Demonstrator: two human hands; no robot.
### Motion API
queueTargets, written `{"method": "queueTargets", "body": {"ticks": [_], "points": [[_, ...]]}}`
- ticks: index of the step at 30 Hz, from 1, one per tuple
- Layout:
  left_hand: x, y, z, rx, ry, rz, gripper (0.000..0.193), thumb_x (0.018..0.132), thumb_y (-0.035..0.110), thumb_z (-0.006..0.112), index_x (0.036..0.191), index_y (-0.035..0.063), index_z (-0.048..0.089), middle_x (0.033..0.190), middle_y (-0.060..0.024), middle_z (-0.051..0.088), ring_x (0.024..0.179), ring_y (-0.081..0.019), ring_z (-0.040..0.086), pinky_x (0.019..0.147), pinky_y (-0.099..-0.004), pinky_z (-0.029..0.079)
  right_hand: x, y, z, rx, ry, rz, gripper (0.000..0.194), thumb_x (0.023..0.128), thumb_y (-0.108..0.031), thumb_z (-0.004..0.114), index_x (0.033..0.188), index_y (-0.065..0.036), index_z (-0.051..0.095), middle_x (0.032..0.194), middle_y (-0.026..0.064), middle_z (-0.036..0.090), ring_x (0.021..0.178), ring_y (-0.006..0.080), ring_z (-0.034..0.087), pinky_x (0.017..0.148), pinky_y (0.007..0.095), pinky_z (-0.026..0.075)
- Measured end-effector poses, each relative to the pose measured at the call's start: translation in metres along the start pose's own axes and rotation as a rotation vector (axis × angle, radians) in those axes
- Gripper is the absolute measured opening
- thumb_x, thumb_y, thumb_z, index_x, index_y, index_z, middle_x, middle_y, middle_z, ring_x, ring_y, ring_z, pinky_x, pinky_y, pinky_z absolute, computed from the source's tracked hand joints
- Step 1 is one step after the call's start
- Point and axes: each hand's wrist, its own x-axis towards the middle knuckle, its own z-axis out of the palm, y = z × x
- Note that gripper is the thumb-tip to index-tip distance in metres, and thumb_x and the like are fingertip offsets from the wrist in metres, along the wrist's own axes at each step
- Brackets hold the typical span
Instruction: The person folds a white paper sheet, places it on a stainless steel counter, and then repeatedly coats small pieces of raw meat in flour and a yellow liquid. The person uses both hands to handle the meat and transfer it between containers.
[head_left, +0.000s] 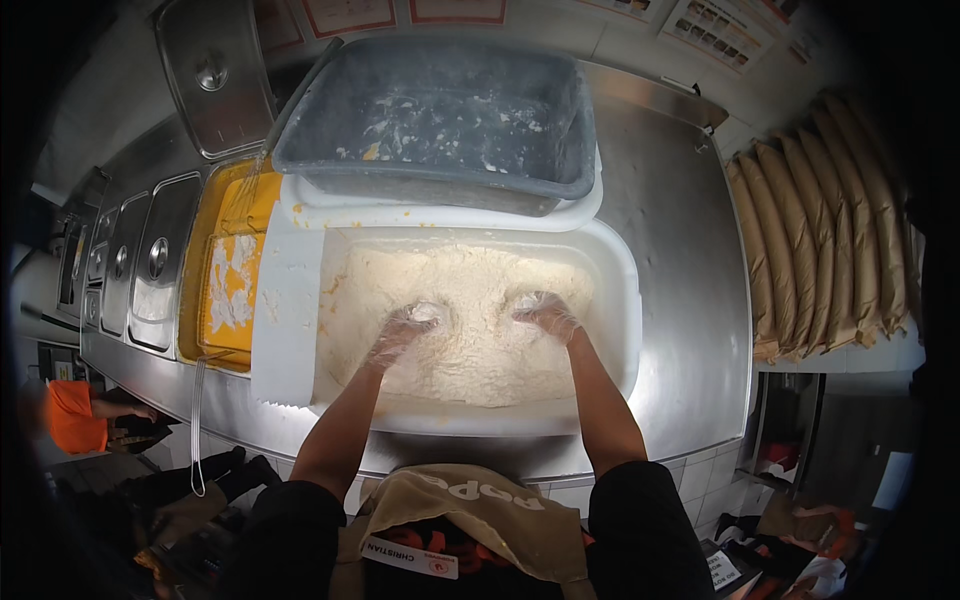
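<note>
A large white plastic tub (632, 315) holds a deep layer of pale flour (472, 360). In its left half my left hand (409, 330), in a clear disposable glove, has its fingertips in the flour. My right hand (547, 315), gloved the same way, dips into the flour in the right half. The hands are apart, and flour hides their fingertips, so whether they hold anything cannot be seen. Along the tub's left side lies a white board (289, 315) dusted with flour. Left of it, a wire basket (234, 292) with white patches sits in a yellow-orange batter container (196, 247).
Behind the tub stands a grey bin (442, 176) with flour residue. Lidded steel pans (161, 262) line the left of the steel counter (690, 300). Brown paper sacks (817, 240) are stacked at right. A person in orange (79, 416) is at lower left; other people are at lower right.
</note>
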Motion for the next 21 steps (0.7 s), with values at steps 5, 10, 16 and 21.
{"method": "queueTargets", "body": {"ticks": [5,10,16,21], "points": [[-0.005,0.013,-0.025,-0.381,0.118,0.104,0.033,0.088,0.021,0.076,0.113,0.0013,0.067,0.096,-0.0016,0.068,0.089,-0.0124,0.062,0.08,-0.0294,0.049,-0.013,-0.018,-0.011,-0.002,0.206,-0.021,0.066,0.078,-0.021,0.084,0.131,0.009,0.056,0.123,0.0179,0.068,0.11,0.0242,0.066,0.093,0.0329,0.052],[0.025,-0.016,-0.043,0.992,0.32,0.615,0.028,0.087,0.012,0.069,0.114,0.0037,0.067,0.104,-0.0099,0.073,0.094,-0.0195,0.069,0.081,-0.0335,0.053,-0.01,-0.013,-0.022,0.325,0.057,-0.11,0.06,0.08,-0.02,0.082,0.129,0.004,0.059,0.116,0.0156,0.069,0.104,0.0236,0.067,0.09,0.033,0.053],[0.046,-0.035,-0.057,0.413,0.175,-0.027,0.037,0.085,0.022,0.073,0.115,0.0027,0.065,0.103,-0.0147,0.072,0.096,-0.028,0.069,0.087,-0.0367,0.054,0.001,0.02,-0.018,-0.373,0.479,-0.094,0.063,0.077,-0.028,0.082,0.129,0.0,0.06,0.115,0.0174,0.07,0.107,0.0292,0.067,0.095,0.0362,0.051],[0.042,-0.031,-0.064,0.757,0.371,-0.066,0.063,0.081,0.041,0.077,0.127,0.0005,0.062,0.117,-0.0202,0.07,0.109,-0.0332,0.067,0.096,-0.04,0.052,0.004,-0.031,0.02,-0.589,0.478,-0.3,0.078,0.074,-0.043,0.082,0.137,-0.006,0.057,0.145,0.0224,0.052,0.135,0.0342,0.049,0.111,0.0399,0.04]]}}
